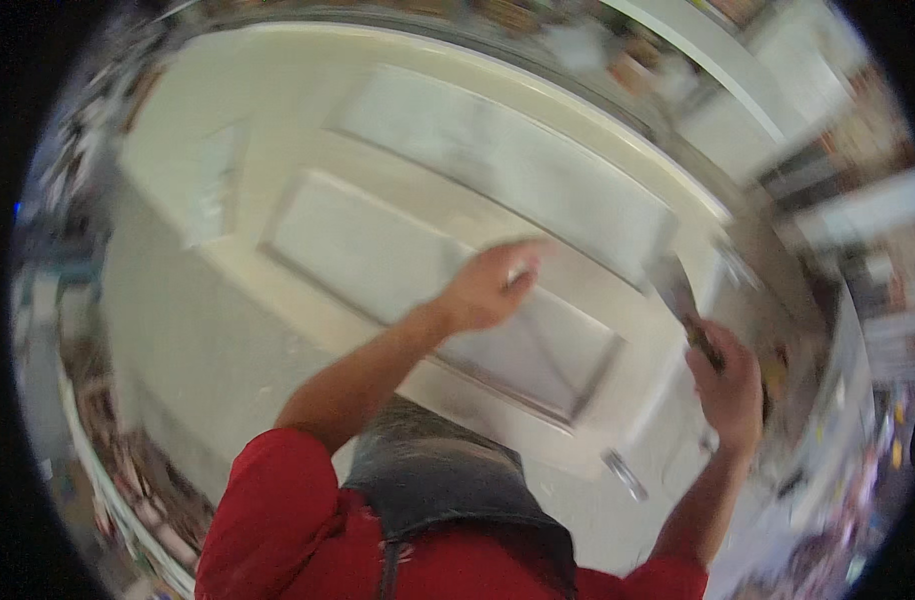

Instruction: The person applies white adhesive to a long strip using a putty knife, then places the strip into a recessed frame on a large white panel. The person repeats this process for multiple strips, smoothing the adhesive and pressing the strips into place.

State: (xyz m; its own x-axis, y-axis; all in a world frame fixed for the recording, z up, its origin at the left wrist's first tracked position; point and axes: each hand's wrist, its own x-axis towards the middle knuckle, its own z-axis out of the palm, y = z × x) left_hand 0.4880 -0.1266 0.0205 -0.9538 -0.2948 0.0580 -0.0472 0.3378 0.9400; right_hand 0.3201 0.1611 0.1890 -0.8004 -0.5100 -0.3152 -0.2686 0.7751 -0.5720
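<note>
A cream panelled door (pixel 278 150) lies flat before me, with two long recessed panels of a paler grey-white. My right hand (pixel 733 385) is closed round the dark handle of a putty knife (pixel 678 290), whose wide metal blade points up and left over the door's right part. Above the lower panel, my left hand (pixel 488 287) has curled fingers, with the index finger reaching forward. Something small and pale shows at those fingers, too blurred to name. The whole picture is smeared by motion.
A shiny metal piece (pixel 625 474) lies on the pale tabletop (pixel 208 340) near my right forearm. Another metal piece (pixel 740 264) is by the door's right end. A long pale bar (pixel 713 60) crosses the far right, and cluttered shelves and goods surround the table.
</note>
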